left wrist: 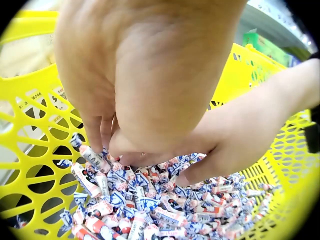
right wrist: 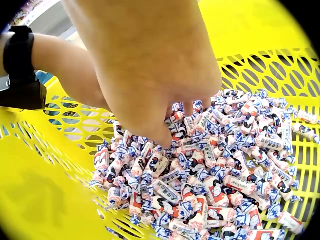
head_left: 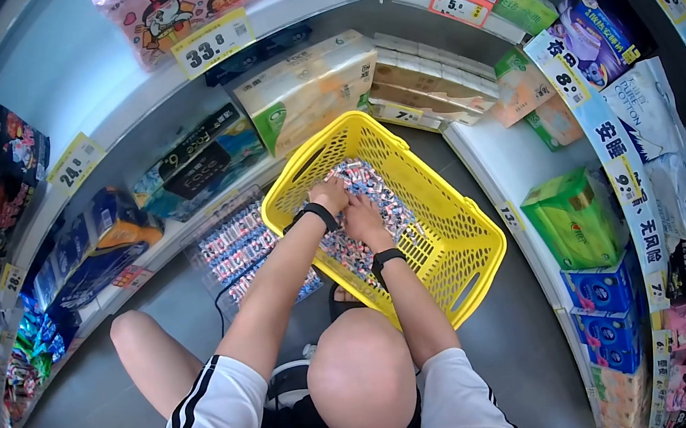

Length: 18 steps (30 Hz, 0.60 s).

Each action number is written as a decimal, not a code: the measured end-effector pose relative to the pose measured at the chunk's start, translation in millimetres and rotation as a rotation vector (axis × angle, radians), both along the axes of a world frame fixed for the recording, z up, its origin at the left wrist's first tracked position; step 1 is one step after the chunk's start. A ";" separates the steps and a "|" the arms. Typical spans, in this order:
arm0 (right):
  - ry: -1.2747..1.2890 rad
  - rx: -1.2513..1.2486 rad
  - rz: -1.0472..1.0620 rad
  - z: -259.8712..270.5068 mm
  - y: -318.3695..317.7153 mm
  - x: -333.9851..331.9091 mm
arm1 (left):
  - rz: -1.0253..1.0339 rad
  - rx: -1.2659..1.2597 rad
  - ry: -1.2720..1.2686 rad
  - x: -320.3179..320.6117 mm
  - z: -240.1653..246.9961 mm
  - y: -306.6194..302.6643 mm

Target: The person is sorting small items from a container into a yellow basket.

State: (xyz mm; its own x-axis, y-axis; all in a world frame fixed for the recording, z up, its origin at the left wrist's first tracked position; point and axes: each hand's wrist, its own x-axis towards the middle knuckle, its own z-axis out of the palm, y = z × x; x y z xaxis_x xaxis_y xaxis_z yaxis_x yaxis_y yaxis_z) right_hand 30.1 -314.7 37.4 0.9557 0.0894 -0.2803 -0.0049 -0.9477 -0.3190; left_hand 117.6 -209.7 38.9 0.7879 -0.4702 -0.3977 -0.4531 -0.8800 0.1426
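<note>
A yellow plastic basket [head_left: 439, 189] stands on the floor with a heap of wrapped candies [left wrist: 170, 215] in it, white, blue and red with twisted ends. My left hand [head_left: 329, 194] reaches down into the heap at the far left end, fingers pointing down and partly hidden by its own palm and the candies. Right beside it, my right hand [head_left: 364, 218] digs into the same candies. In the right wrist view the thumb and fingers of that right hand [right wrist: 155, 85] stand apart, their tips among the wrappers. Whether the left fingers hold a candy I cannot tell.
Left of the basket, a clear pack of similar candies [head_left: 233, 237] lies on the floor. Shelves with tissue packs [head_left: 309, 93] rise in front, and a green pack [head_left: 571, 221] stands on the right shelf. The person's knee [head_left: 361, 374] is close to the basket.
</note>
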 end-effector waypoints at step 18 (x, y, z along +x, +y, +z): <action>-0.280 0.229 0.104 114.5 -23.5 -46.9 | -0.374 -0.256 -0.175 -45.6 97.7 23.3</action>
State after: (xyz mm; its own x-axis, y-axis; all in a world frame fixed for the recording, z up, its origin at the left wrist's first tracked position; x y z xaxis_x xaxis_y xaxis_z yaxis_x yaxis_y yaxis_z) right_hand -16.8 -338.2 151.9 0.9750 0.2204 0.0292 0.2054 -0.8426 -0.4979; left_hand 72.0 -186.4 136.6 0.5905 -0.7996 -0.1090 -0.7685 -0.5984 0.2268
